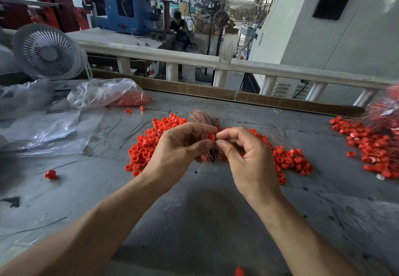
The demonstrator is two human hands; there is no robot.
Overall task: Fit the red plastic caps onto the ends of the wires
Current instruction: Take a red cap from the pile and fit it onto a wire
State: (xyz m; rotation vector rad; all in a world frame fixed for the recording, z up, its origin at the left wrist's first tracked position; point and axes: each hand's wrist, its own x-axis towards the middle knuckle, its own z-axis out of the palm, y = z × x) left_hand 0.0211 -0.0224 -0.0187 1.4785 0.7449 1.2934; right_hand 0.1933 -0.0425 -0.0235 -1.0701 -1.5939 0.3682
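At a grey workbench (205,221), a person's two bare hands are meeting above a heap of red caps (144,148). The left hand (179,148) is pinching a single cap (211,136) between thumb and forefinger, its other fingers curling round a bundle of copper wires (204,117) that is fanning out above the knuckles and showing again below the palm. The right hand (248,157) is closing thumb and forefinger narrowly on a fine wire end right against that cap, the remaining fingers folding loosely into the palm; whether the wire is already sitting inside the cap cannot be told.

The heap is spreading across the bench on both sides of the hands, from the left wrist round to the right of the right hand. A second pile of caps (371,146) is lying well apart at the right edge, under a blurred tangle of capped wires (386,111). A clear plastic bag (105,93) holding more caps is lying behind the heap to the left, with two stray caps beside its mouth. One loose cap (50,174) is sitting alone near the left edge. A white desk fan (46,52) is standing at the bench's far left corner, and a person in black (179,27) is sitting beyond the railing (194,59).
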